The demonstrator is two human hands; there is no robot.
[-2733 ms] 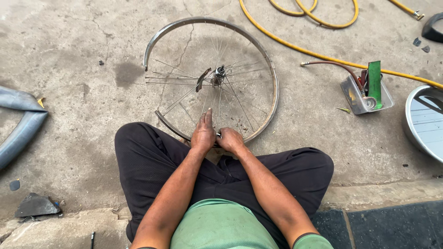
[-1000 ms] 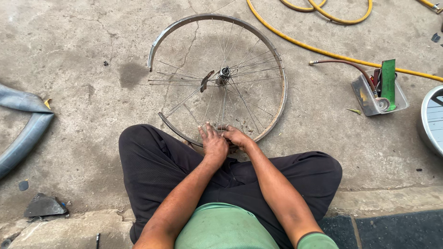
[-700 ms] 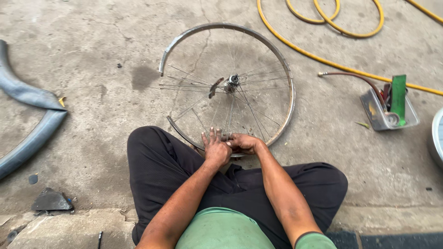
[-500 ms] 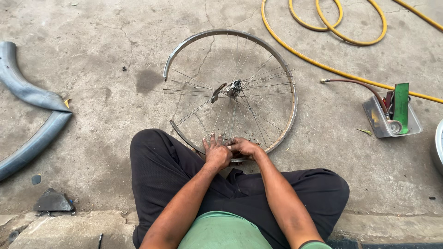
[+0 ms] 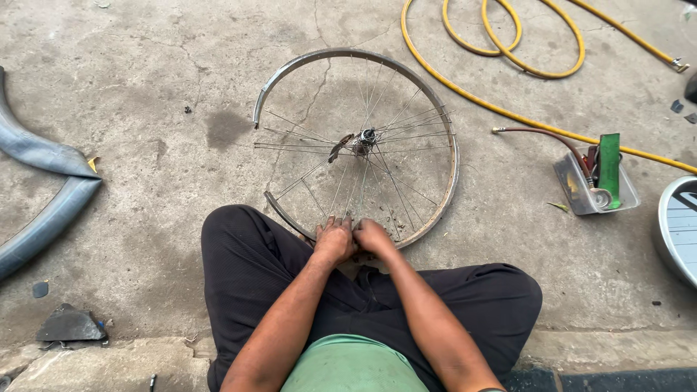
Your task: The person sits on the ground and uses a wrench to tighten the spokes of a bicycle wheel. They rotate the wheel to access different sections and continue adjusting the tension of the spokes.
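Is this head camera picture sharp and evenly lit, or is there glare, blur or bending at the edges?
Head view: soft, even daylight with no hard shadows or glare; the wheel rim, its thin spokes and both hands, left hand and right hand, look sharp; the yellow hose and grey tyre curve near the edges, so any lens bending is hard to tell; a dark stain marks the concrete.

Cracked, stained concrete floor (image 5: 145, 87) — flat daylight

A bicycle wheel rim (image 5: 443, 123) with thin spokes lies flat on the concrete floor (image 5: 145, 145); one part of the rim is missing. The left hand (image 5: 334, 241) and the right hand (image 5: 374, 236) are together at the near edge, touching the spokes. A yellow hose (image 5: 508, 65) lies beyond.
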